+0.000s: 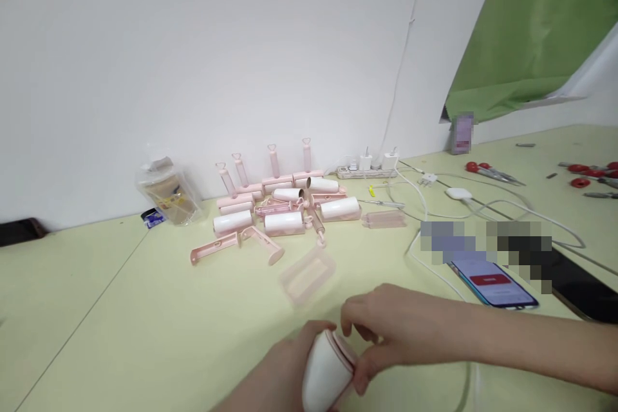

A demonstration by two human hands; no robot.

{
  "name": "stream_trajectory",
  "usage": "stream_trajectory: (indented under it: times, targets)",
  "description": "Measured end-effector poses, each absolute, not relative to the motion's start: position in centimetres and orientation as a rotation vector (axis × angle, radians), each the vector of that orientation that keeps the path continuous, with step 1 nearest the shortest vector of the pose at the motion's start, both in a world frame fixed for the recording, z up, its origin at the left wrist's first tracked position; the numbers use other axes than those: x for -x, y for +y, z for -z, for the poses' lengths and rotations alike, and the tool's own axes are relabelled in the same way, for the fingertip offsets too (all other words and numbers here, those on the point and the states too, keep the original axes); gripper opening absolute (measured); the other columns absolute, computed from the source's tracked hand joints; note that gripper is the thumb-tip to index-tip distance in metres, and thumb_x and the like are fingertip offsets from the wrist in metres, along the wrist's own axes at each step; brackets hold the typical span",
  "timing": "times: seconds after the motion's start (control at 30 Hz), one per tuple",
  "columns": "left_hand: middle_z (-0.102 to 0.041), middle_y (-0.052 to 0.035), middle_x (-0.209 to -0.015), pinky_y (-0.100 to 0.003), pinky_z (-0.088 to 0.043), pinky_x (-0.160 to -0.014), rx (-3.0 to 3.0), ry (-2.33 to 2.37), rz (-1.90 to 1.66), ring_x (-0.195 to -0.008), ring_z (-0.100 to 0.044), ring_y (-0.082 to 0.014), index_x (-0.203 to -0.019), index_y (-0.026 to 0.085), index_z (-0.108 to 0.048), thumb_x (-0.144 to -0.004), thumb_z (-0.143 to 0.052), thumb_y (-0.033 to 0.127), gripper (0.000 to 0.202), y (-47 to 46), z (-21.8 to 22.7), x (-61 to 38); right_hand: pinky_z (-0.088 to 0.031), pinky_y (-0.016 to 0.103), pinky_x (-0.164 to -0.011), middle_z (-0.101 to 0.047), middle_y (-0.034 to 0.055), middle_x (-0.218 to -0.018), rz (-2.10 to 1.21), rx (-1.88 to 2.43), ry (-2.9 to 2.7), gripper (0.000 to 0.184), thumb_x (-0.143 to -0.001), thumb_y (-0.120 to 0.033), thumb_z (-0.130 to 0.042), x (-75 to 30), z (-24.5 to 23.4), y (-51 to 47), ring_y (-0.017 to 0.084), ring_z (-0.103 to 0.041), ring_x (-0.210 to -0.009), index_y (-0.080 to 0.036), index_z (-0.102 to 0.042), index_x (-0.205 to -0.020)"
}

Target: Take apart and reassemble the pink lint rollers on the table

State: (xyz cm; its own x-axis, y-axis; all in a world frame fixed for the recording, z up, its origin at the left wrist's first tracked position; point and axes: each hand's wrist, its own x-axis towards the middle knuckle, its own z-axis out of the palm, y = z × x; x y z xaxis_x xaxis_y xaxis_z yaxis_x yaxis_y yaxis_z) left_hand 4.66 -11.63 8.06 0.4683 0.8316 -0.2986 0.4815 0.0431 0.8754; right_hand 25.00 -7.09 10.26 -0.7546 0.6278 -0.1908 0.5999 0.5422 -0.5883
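A smooth white cylinder with a pink end (324, 370) is held in my left hand (284, 367), low in the middle of the head view. My left thumb lies along its upper edge, and the other fingers are hidden behind it. From the right, my right hand (381, 328) reaches over with curled fingers at the pink end, its thumb against the side. The cylinder is tilted, its pink end turned up and to the right. Just beyond my hands lies a translucent pink tray (308, 275), blurred.
Behind are pink holder parts (215, 248), white cylinders (284, 223) and upright pink handles (274, 161). A bagged item (170, 193) leans at the wall. Rightward lie a power strip (367, 172), white cables (437, 270), a lit phone (502, 283), a dark phone (586, 283) and red-handled pliers (492, 172).
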Motion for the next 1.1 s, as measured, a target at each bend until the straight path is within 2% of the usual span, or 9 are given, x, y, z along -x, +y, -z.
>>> stream_trajectory:
  times: [0.13,0.2,0.3,0.4,0.47,0.57,0.67,0.87,1.1]
  targets:
    - [-0.063,-0.0022,-0.085,-0.028,-0.045,-0.063,-1.403,1.167,-0.861,-0.076,-0.058,-0.0219,-0.097,0.025,-0.056,-0.063,-0.064,0.019,0.035,-10.9,-6.8,-6.1,-0.043,0.023,-0.057,-0.061,-0.0007,-0.081,-1.392,1.174,-2.241,0.044,-0.059,-0.036,-0.075,-24.7,-7.9,-6.8,0.017,-0.058,-0.072,-0.023,-0.056,-0.096]
    - [-0.062,-0.004,-0.087,-0.03,-0.046,-0.066,-1.259,1.147,-1.074,-0.08,-0.058,-0.0226,-0.104,0.023,-0.049,-0.066,-0.065,0.028,0.041,-10.6,-6.6,-6.7,-0.047,0.027,-0.068,-0.06,0.0008,-0.09,-1.645,1.002,-1.932,0.049,-0.062,-0.034,-0.073,-23.7,-6.5,-7.0,0.018,-0.059,-0.083,-0.023,-0.05,-0.104]
    - [-0.059,-0.0098,-0.098,-0.036,-0.048,-0.066,-1.28,1.0,-1.08,-0.083,-0.058,-0.0261,-0.119,0.023,-0.036,-0.07,-0.061,0.042,0.059,-9.6,-6.4,-6.5,-0.049,0.029,-0.067,-0.059,0.0029,-0.093,-1.819,0.727,-1.581,0.049,-0.068,-0.036,-0.069,-22.2,-5.0,-7.0,0.019,-0.059,-0.084,-0.021,-0.047,-0.109]
    - [-0.038,-0.0141,-0.127,-0.045,-0.035,-0.093,-1.578,1.065,-1.136,-0.117,-0.037,-0.0339,-0.129,0.022,-0.029,-0.058,-0.072,0.039,0.085,-8.1,-5.5,-5.2,-0.049,0.033,-0.07,-0.06,0.0051,-0.096,-1.683,0.768,-1.573,0.048,-0.067,-0.03,-0.071,-22.3,-5.1,-6.1,0.022,-0.058,-0.089,-0.02,-0.049,-0.108]
    - [-0.03,-0.0139,-0.132,-0.047,-0.023,-0.102,-1.666,1.311,-1.157,-0.125,-0.023,-0.0353,-0.131,0.02,-0.028,-0.046,-0.079,0.032,0.099,-7.1,-4.2,-4.3,-0.046,0.037,-0.08,-0.06,0.006,-0.102,-1.469,0.884,-1.639,0.047,-0.069,-0.029,-0.069,-23.1,-5.6,-4.9,0.022,-0.057,-0.095,-0.021,-0.049,-0.11]
    - [-0.036,-0.0137,-0.129,-0.046,-0.024,-0.101,-1.598,1.458,-1.054,-0.121,-0.033,-0.0304,-0.13,0.02,-0.027,-0.06,-0.071,0.031,0.083,-6.2,-2.3,-3.1,-0.042,0.041,-0.087,-0.058,0.0069,-0.111,-1.174,1.029,-1.695,0.049,-0.07,-0.034,-0.068,-24.6,-6.2,-3.2,0.024,-0.054,-0.102,-0.024,-0.046,-0.113]
    - [-0.048,-0.0096,-0.12,-0.04,-0.027,-0.1,-1.571,1.323,-0.909,-0.115,-0.042,-0.0244,-0.129,0.023,-0.03,-0.073,-0.061,0.029,0.064,-6.2,-1.3,-2.0,-0.041,0.042,-0.089,-0.056,0.0075,-0.116,-1.029,1.103,-1.836,0.044,-0.072,-0.04,-0.065,-25.3,-6.1,-2.2,0.026,-0.051,-0.107,-0.025,-0.052,-0.112]
    - [-0.048,-0.0087,-0.124,-0.035,-0.035,-0.093,-1.553,1.166,-0.802,-0.115,-0.042,-0.0269,-0.122,0.023,-0.04,-0.068,-0.067,0.027,0.061,-6.7,-1.6,-0.7,-0.043,0.035,-0.082,-0.061,0.0059,-0.101,-0.786,0.909,-2.35,0.033,-0.083,-0.034,-0.054,-24.6,-5.8,-2.7,0.022,-0.053,-0.096,-0.03,-0.056,-0.116]
    - [-0.055,-0.0077,-0.11,-0.035,-0.038,-0.088,-1.576,1.146,-0.766,-0.104,-0.05,-0.0258,-0.11,0.021,-0.047,-0.069,-0.065,0.024,0.044,-6.8,-2.4,-1.0,-0.044,0.031,-0.073,-0.058,0.0066,-0.097,-0.635,0.93,-2.423,0.031,-0.086,-0.029,-0.05,-23.9,-5.2,-3.5,0.02,-0.052,-0.089,-0.029,-0.056,-0.117]
